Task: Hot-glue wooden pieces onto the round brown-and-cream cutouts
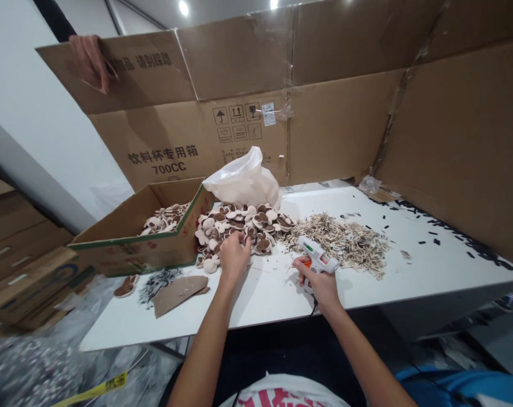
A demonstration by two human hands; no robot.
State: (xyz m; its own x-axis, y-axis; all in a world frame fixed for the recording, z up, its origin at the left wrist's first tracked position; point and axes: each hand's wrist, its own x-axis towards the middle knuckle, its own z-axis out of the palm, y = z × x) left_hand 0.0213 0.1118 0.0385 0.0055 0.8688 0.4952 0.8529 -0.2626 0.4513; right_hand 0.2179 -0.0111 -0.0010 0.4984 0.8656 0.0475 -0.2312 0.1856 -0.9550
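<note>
My right hand (322, 288) is closed around a white hot glue gun (318, 254) with an orange trigger, its body held over the white table. At the near edge of a heap of cream and brown felt pieces (239, 217), my left hand (235, 254) reaches in with its fingers bent. A brown-centred piece shows by the fingertips; whether they pinch one is hidden. Just beyond the glue gun spreads a pile of short beige cord-like strips (345, 240).
A cardboard box (141, 251) with more felt pieces stands left, beside brown card scraps (180, 294) and dark bits (156, 282). Behind the heap sits a white plastic bag (245, 181). Black pieces (464, 234) lie along the right side. Tall cardboard walls (341, 124) enclose the table's back.
</note>
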